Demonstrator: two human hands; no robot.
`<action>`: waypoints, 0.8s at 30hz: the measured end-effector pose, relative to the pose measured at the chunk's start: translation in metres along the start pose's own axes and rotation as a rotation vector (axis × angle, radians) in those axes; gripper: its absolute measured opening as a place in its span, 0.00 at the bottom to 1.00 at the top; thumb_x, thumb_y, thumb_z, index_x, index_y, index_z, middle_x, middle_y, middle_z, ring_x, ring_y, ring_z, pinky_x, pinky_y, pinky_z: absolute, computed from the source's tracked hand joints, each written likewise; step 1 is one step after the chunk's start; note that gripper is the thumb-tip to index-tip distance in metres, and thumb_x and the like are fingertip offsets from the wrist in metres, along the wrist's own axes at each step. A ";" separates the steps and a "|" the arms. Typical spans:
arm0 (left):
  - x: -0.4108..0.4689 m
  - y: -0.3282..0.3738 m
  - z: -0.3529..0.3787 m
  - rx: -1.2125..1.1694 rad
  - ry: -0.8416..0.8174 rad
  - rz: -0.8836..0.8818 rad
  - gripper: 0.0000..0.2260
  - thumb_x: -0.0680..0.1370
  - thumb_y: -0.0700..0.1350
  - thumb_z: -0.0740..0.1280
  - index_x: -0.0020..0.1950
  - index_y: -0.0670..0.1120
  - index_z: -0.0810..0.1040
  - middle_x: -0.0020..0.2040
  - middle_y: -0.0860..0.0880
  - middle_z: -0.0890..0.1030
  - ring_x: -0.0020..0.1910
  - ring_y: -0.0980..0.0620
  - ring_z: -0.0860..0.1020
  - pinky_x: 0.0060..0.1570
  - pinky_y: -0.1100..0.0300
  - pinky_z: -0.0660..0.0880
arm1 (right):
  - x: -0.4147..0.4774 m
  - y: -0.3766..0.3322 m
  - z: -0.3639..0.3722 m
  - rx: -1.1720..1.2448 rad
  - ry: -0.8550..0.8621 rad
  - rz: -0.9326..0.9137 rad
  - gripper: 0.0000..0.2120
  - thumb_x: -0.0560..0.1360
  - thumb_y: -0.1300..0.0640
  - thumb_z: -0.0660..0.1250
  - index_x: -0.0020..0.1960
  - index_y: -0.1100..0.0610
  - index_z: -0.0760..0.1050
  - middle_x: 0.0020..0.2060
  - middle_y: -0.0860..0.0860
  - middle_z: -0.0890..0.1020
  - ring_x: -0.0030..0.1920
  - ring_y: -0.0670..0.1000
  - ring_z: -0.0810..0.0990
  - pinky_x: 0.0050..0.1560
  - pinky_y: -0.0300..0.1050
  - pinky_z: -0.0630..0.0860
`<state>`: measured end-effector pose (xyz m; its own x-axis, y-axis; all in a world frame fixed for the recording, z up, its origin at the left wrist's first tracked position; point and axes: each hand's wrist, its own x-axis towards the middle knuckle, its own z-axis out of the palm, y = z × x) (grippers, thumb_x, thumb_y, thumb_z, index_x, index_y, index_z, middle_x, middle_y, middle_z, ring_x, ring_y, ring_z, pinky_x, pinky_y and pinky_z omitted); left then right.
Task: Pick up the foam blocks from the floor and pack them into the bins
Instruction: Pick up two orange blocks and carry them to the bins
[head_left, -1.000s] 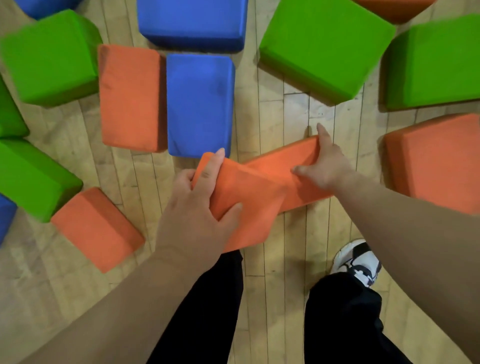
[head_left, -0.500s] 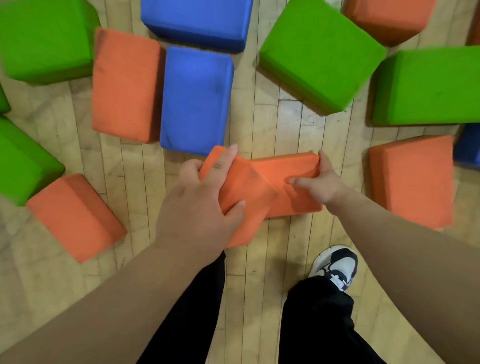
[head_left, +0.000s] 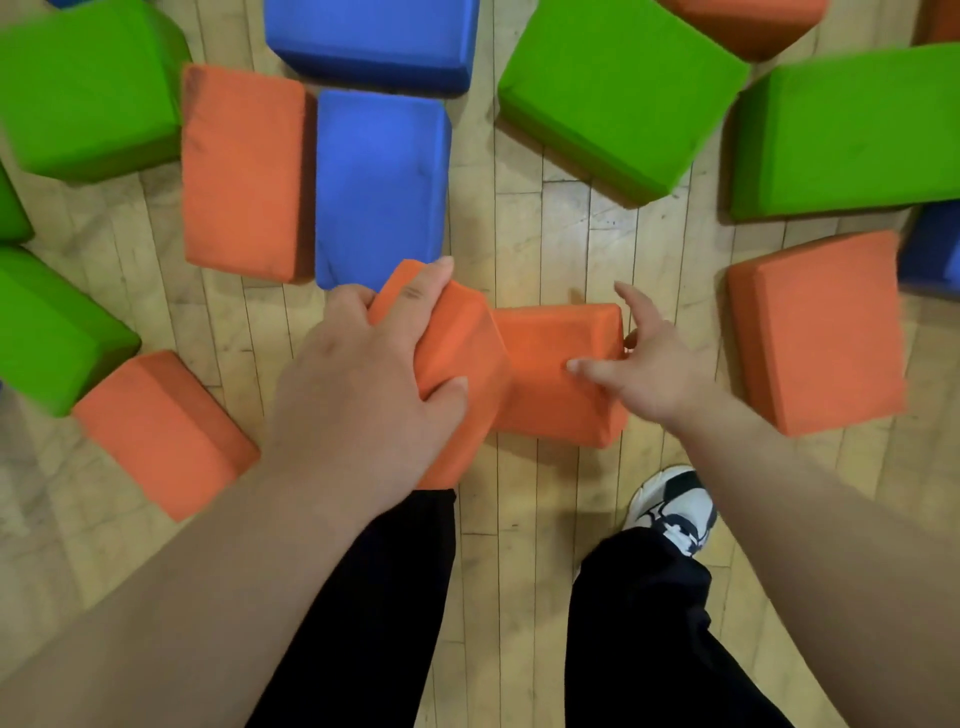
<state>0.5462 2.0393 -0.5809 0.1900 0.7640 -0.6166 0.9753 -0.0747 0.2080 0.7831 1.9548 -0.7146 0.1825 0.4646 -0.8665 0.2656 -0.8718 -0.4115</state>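
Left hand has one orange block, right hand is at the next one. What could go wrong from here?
1. The right hand is spread over the second orange block, thumb on its top face; lifted so, it may slip.
2. The left hand grips the first orange block, which overlaps the second; they could knock together.
3. The orange block on the right lies near the shoe: a possible trip when stepping off.

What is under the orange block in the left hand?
Below the held orange block, in the grip of the left hand, show wooden floor and another orange block lying on it. The held block covers that block's left end and the floor beneath.
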 end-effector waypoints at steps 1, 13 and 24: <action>0.000 0.000 -0.004 0.000 -0.021 0.002 0.38 0.76 0.63 0.67 0.78 0.73 0.46 0.64 0.53 0.64 0.59 0.50 0.72 0.54 0.54 0.70 | -0.020 -0.008 0.004 -0.069 0.066 -0.019 0.49 0.69 0.43 0.78 0.80 0.38 0.52 0.65 0.53 0.69 0.59 0.54 0.77 0.57 0.52 0.79; -0.026 0.000 0.044 0.125 -0.146 0.097 0.40 0.76 0.62 0.70 0.79 0.69 0.48 0.66 0.49 0.66 0.62 0.47 0.73 0.59 0.50 0.74 | -0.087 0.031 0.057 -0.920 0.231 -0.221 0.49 0.72 0.40 0.70 0.81 0.40 0.41 0.71 0.61 0.67 0.61 0.64 0.74 0.56 0.60 0.74; -0.088 0.006 -0.032 0.202 -0.253 0.228 0.38 0.77 0.63 0.67 0.79 0.68 0.46 0.69 0.49 0.64 0.65 0.46 0.72 0.62 0.49 0.72 | -0.144 -0.026 0.010 -0.746 -0.040 -0.050 0.47 0.74 0.46 0.69 0.80 0.35 0.39 0.65 0.57 0.70 0.59 0.63 0.76 0.55 0.60 0.79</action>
<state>0.5316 1.9917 -0.5012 0.4018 0.5326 -0.7449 0.9025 -0.3683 0.2234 0.7408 1.9090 -0.5818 0.1223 0.4829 -0.8671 0.8466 -0.5067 -0.1627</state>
